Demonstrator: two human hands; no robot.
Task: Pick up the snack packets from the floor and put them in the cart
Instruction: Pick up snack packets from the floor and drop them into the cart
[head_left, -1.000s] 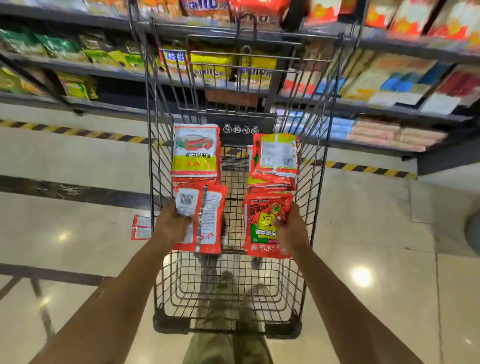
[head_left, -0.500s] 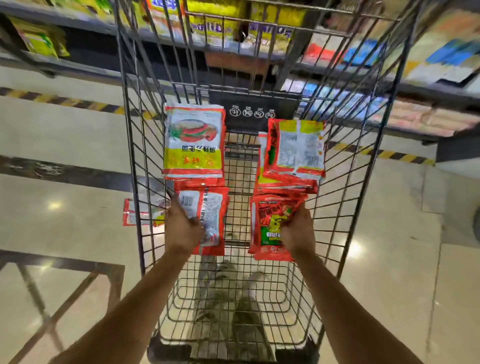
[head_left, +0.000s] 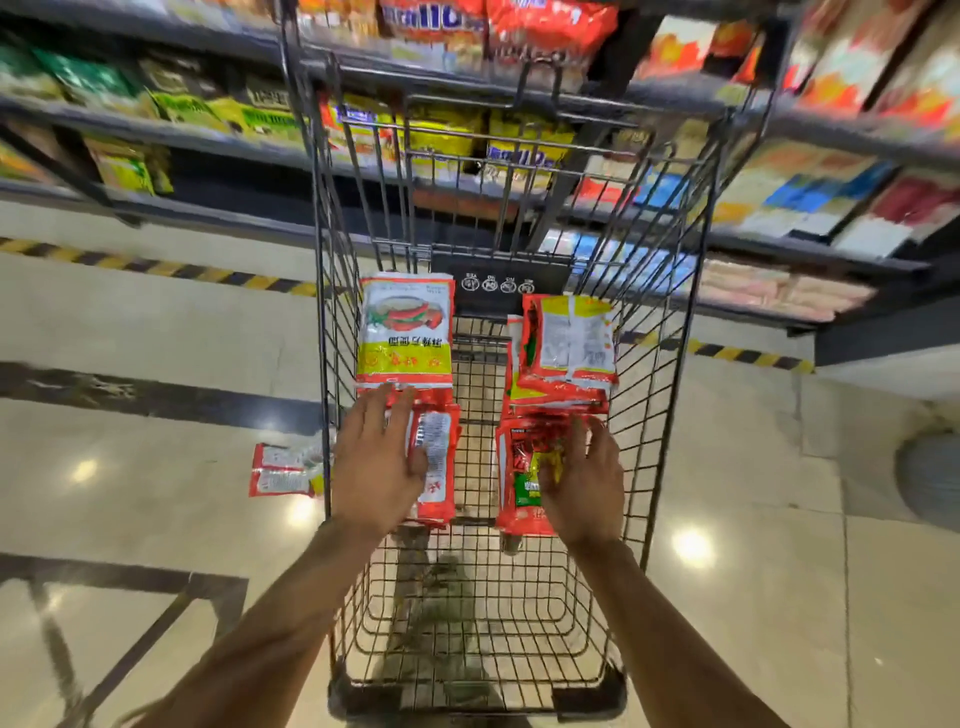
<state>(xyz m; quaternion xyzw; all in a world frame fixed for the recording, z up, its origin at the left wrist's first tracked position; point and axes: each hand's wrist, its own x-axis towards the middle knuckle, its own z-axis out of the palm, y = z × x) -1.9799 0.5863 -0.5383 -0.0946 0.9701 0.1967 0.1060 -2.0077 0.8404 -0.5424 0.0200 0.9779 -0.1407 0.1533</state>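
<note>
Your left hand (head_left: 379, 457) lay released, fingers straight and spread, on a red packet (head_left: 437, 467) at the middle left of the cart (head_left: 662, 415). Your right hand (head_left: 584, 486) was also released, fingers splayed over a red-and-green packet (head_left: 522, 483) just right of centre. Whether that palm pressed the packet or only hovered, I cannot tell. Both packets sat on the cart's wire bottom, so you seemed to be setting them down.

Above them in the frame, two more piles already lay in the cart: a white-and-yellow stack (head_left: 405, 332) on the left and a red-and-yellow stack (head_left: 569, 345) on the right, each touching the packet below it.

Most of the job looked done. One floor packet (head_left: 283, 470) lay on the tiled floor (head_left: 156, 322) at middle left, just outside the cart's wall. Whether others lay out of view could not be told.
</note>
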